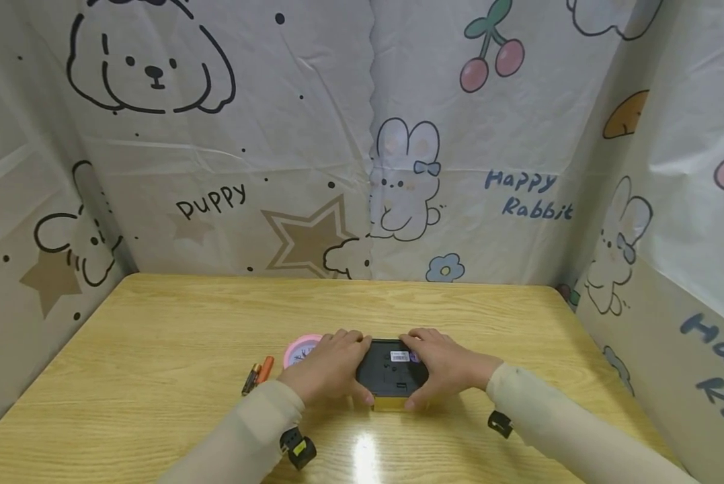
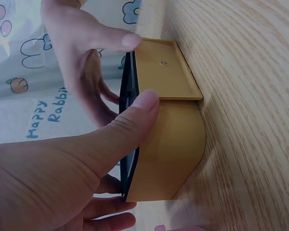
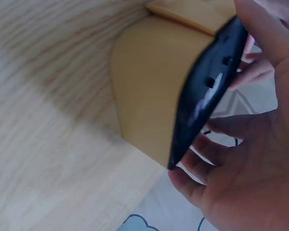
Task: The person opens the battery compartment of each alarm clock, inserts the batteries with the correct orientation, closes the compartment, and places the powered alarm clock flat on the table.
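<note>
A yellow box [image 2: 166, 144] stands on the table, its black panel [image 1: 386, 378] with a white label facing up. A raised yellow flap with a small round fitting [image 2: 164, 63] shows on its front side. My left hand [image 1: 333, 366] holds the box's left end, thumb on the yellow front and fingers at the back edge. At the other end my right hand [image 1: 448, 366] grips it the same way, its fingertips at the black panel's rim in the right wrist view. The box's underside is hidden.
Left of the box, partly behind my left hand, lies a pink-rimmed clock [image 1: 300, 349]. Beside it are an orange marker [image 1: 265, 370] and a dark pen-like item [image 1: 251, 380]. A printed curtain [image 1: 313, 134] walls in the back and sides of the wooden table [image 1: 186, 323].
</note>
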Tool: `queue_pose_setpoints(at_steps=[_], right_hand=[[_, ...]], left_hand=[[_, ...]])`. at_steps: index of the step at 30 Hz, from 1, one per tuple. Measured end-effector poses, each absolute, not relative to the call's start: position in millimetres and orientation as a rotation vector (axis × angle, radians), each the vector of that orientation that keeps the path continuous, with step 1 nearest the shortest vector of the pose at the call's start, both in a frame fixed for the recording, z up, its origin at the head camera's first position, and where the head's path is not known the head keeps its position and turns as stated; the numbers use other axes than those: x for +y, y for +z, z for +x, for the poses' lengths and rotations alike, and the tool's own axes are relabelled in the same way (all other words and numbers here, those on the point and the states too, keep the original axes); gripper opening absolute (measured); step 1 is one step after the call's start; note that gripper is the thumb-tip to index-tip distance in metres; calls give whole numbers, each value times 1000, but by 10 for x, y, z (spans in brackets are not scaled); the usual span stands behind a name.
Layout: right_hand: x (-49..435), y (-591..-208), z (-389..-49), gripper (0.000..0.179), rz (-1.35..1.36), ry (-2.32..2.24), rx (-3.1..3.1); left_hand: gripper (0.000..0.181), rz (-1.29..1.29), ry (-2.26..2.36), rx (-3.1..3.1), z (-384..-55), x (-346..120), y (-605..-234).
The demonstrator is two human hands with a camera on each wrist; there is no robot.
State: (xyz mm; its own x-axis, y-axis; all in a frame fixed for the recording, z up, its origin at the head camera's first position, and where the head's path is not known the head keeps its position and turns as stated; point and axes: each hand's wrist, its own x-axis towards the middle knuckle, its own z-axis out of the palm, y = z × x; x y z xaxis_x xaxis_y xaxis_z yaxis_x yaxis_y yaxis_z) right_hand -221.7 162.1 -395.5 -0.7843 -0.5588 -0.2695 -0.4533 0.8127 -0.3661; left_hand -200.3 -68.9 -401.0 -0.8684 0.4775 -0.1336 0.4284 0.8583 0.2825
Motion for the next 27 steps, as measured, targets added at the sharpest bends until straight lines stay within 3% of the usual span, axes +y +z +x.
queue_pose_setpoints(at_steps=[11, 27], right_hand=[[1601, -3892, -2177, 69, -868, -559, 2723], [1565, -3968, -2131, 45, -982, -457, 2759]], left_hand=[[109, 702, 354, 2837, -2009, -683, -4020], [110, 700, 360, 2830, -2018, -700, -4032]])
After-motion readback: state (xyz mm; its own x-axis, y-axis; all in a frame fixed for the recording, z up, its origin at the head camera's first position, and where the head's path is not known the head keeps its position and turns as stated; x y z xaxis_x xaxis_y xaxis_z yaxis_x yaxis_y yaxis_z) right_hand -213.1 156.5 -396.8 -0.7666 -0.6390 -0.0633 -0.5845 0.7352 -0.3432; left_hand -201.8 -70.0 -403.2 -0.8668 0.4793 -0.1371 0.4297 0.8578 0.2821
